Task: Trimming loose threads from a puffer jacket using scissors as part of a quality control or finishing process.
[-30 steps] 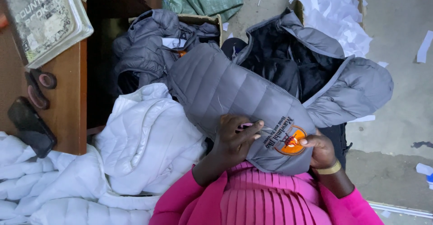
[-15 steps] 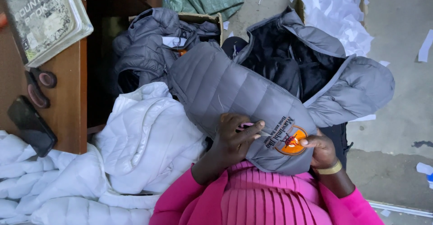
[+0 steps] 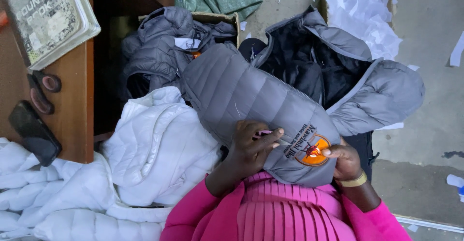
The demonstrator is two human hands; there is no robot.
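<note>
The grey quilted puffer jacket (image 3: 251, 96) lies spread across the person's lap, its black lining open toward the far side, and the round orange embroidered badge (image 3: 313, 150) with dark stitched lettering sits on the near panel, between the two hands. The left hand (image 3: 251, 149) rests on the fabric just beside the lettering, fingers curled and pinched on a small pink tool (image 3: 265, 133) whose kind I cannot tell; its grip is closed on that tool. The right hand (image 3: 344, 160), with a gold bangle at the wrist, presses on the panel at the badge's edge, thumb on top and fingers tucked under the hem, so its grip is closed on the jacket.

To do this well, as I judge it, the right hand should keep the panel taut and flat around the badge while the left works close to the stitching in small strokes, without snagging the thin shell.

Beside the lap lies a white quilted jacket (image 3: 159, 149), and another grey jacket (image 3: 159, 52) fills a cardboard box behind. On the brown wooden tabletop (image 3: 72, 105) sit a book (image 3: 46, 16), scissors (image 3: 41, 91) and a dark phone (image 3: 34, 132). White paper scraps (image 3: 367, 18) litter the concrete floor (image 3: 435, 105).
</note>
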